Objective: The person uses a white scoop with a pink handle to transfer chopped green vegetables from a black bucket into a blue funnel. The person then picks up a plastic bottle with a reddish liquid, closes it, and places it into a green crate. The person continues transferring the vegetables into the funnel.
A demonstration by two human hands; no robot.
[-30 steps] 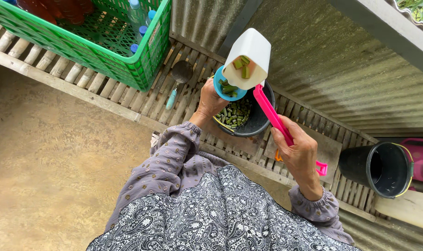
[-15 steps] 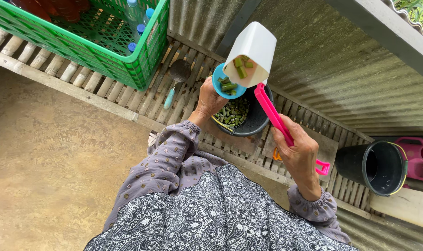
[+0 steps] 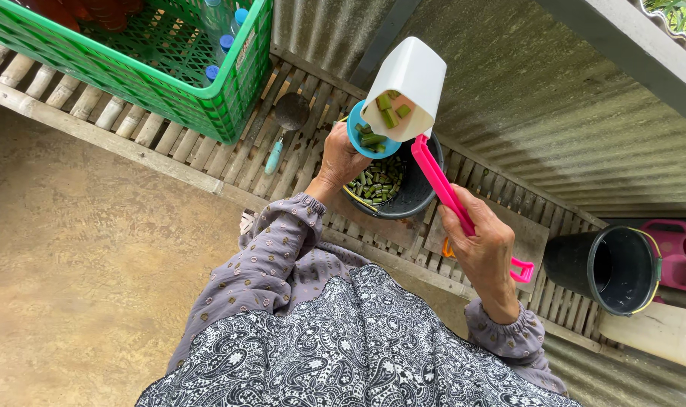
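Note:
My right hand (image 3: 480, 245) grips the pink handle (image 3: 442, 185) of a white scoop (image 3: 404, 87), which is tilted mouth-down with green cut vegetable pieces (image 3: 389, 113) inside. Just below the scoop's mouth, my left hand (image 3: 340, 158) holds a small blue cup (image 3: 364, 139) that has green pieces in it. Both are held over a dark bowl (image 3: 410, 194) of the same chopped green pieces (image 3: 376, 182), which stands on a slatted bamboo bench (image 3: 207, 162).
A green plastic crate (image 3: 143, 68) with bottles stands at the bench's left. A dark ladle (image 3: 286, 120) lies beside it. A black bucket (image 3: 606, 267) and a pink jug (image 3: 678, 252) stand at the right. Corrugated metal wall behind; concrete floor at left.
The scoop has tipped further toward the blue cup, and more green pieces now lie in the cup. Both hands have stayed above the dark bowl.

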